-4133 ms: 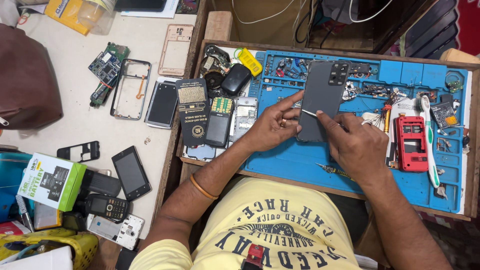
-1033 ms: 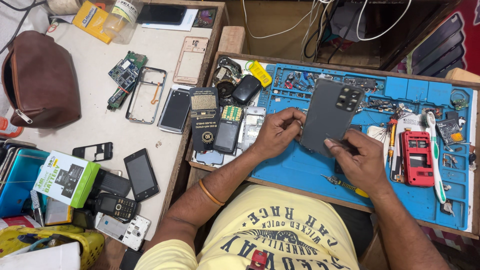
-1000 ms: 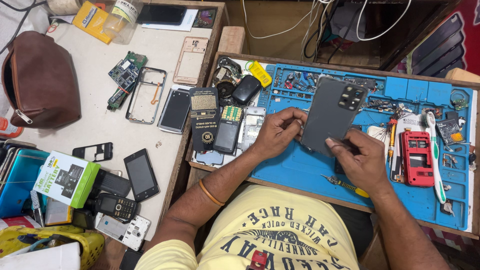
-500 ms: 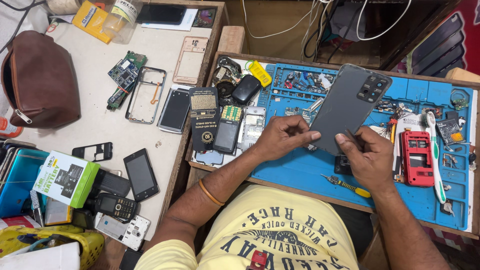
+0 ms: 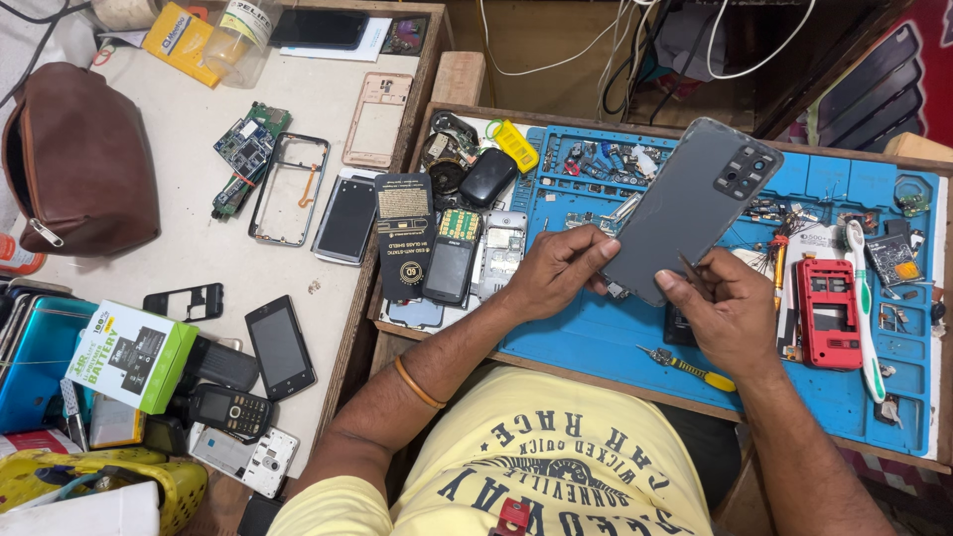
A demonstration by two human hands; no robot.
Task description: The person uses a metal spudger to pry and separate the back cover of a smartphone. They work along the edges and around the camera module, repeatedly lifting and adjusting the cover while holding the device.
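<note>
A dark grey smartphone [image 5: 690,208] is held back-side up, tilted, above the blue repair mat [image 5: 606,337]. My left hand [image 5: 551,273] pinches its lower left edge with thumb and fingers. My right hand [image 5: 725,318] supports the phone's lower right edge and holds a thin metal tool [image 5: 692,274] against the back cover. The camera cluster sits at the phone's upper right corner.
A red phone frame [image 5: 826,313], a white-green toothbrush [image 5: 864,298] and a yellow-handled screwdriver [image 5: 690,365] lie on the mat. Several phones and parts [image 5: 452,253] crowd the tray's left side. On the white table lie a brown bag [image 5: 79,164], circuit board [image 5: 243,149], green box [image 5: 129,352] and handsets.
Both hands have lifted the phone off the mat and swung its top toward the upper right. The camera view has shifted slightly.
</note>
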